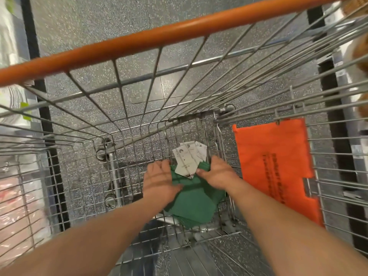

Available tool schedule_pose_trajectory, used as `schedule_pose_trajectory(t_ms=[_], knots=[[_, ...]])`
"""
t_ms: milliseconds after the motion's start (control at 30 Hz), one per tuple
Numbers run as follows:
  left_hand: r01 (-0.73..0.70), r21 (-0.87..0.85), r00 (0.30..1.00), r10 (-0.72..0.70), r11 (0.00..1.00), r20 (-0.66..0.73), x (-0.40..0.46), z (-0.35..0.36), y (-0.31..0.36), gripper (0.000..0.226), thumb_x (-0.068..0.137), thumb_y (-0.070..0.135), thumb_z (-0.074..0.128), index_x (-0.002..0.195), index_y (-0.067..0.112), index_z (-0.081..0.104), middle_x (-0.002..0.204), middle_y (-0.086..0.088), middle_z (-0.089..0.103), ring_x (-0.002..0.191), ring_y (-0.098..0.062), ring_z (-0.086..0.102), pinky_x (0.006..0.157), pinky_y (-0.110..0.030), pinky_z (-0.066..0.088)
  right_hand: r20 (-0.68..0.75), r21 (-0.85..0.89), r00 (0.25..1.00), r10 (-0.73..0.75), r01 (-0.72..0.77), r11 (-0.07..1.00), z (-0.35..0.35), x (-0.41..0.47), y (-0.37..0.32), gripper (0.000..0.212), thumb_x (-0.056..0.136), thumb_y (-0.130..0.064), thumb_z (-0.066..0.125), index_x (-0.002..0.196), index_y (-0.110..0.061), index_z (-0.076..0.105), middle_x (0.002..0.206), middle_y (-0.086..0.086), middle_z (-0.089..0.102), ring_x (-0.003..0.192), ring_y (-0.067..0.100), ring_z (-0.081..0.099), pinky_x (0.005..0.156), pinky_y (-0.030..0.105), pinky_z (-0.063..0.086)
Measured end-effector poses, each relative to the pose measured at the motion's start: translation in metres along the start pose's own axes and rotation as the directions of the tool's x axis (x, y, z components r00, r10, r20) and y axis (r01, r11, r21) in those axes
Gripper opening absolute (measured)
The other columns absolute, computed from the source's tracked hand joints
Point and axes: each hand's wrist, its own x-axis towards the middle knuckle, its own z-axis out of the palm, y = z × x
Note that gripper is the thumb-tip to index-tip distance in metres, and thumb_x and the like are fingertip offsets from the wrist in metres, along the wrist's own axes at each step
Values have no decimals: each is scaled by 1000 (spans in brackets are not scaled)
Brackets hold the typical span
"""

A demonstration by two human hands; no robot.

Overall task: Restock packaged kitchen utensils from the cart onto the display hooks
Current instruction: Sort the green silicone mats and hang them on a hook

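**Both hands down in the cart, on the green stack**

Head view, looking straight down into a wire shopping cart [83, 176]. The frame is motion-blurred throughout, so fine detail is poor.

Both bare forearms are reaching down into the basket. The left hand [159, 182] is lying over the left edge of a stack of flat green packaged items [196, 202], fingers curling along that edge and the thumb pressing on the green top face. The right hand [217, 174] is gripping the stack's upper right corner, fingers wrapping down over it and the thumb tip touching the white cards.

The green stack is sitting on the wire floor of the cart, toward the right wall and near the far end of the basket. White header cards [189, 158] with small dark print are fanning out from the stack's far end, between the two hands; the print is too blurred to read. Whether the stack is resting on the wire or lifting off it, I cannot tell.

An orange handle bar [159, 34] is crossing the top of the frame diagonally. An orange sign [274, 166] with dark lettering is hanging on the outside of the cart's right wall, lettering unreadable. Speckled grey floor [99, 20] is showing through the wires. Blurred shelving with pale goods [12, 56] is running along the left edge.
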Motion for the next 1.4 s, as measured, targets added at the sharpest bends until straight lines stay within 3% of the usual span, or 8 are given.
schedule_pose_trajectory(t_ms=[200,300,433,700,900,1100,1267,1400], knots=[[-29,66,1000,29,997,-10,3,-3,6,72,81,65,72,133,24,46,117,2,41,111,-18,36,102,-31,42,-86,-48,992,-89,86,995,21,-12,6,68,101,-51,53,155,-15,34,156,12,39,146,32,32,121,39,30],[-66,-107,996,72,992,48,-6,10,2,77,81,56,76,139,21,40,129,1,47,126,-20,45,102,-30,43,-136,-36,981,-141,137,990,28,-22,15,58,96,-49,59,144,-18,44,142,9,58,132,30,51,108,37,43],[11,-293,979,48,956,196,-9,12,-5,79,79,48,84,136,19,39,121,3,61,110,-20,60,86,-28,49,-99,-61,983,-153,148,987,25,-32,25,70,89,-63,65,145,-26,43,135,0,66,123,27,63,98,34,47],[-39,-456,912,219,889,348,-40,-42,-23,63,60,47,93,113,28,64,126,2,69,119,-20,63,110,-37,47,-58,87,951,-303,307,948,-4,-72,22,64,78,-67,73,131,-31,64,140,-6,50,129,18,47,112,44,42],[-205,-471,928,323,858,184,-91,-132,-46,70,69,38,94,131,25,64,121,7,69,113,-18,64,100,-36,53,-68,324,907,-415,413,851,-57,-128,-31,117,53,-81,77,151,-29,38,137,-8,60,127,14,58,109,40,48],[-251,-521,951,308,816,25,-187,-209,-87,97,51,63,92,135,30,57,127,14,64,120,-15,61,102,-35,52,-167,290,785,-597,618,731,-89,-230,-97,47,75,-55,82,116,-42,64,120,-13,70,105,-5,65,94,23,53],[-291,-728,951,271,621,-149,-284,-253,-116,65,68,31,96,121,36,58,123,12,63,104,-6,63,86,-21,51,-267,454,747,-609,655,604,-89,-315,-128,36,71,-51,77,101,-32,71,97,-18,77,94,2,72,82,25,57],[-280,-934,938,270,222,-217,-349,-268,-141,49,65,22,85,110,24,69,102,-6,78,86,-21,76,77,-33,64,-361,682,762,-538,609,405,-76,-374,-138,25,81,-30,83,98,-16,72,89,-5,79,80,10,75,72,29,60]])
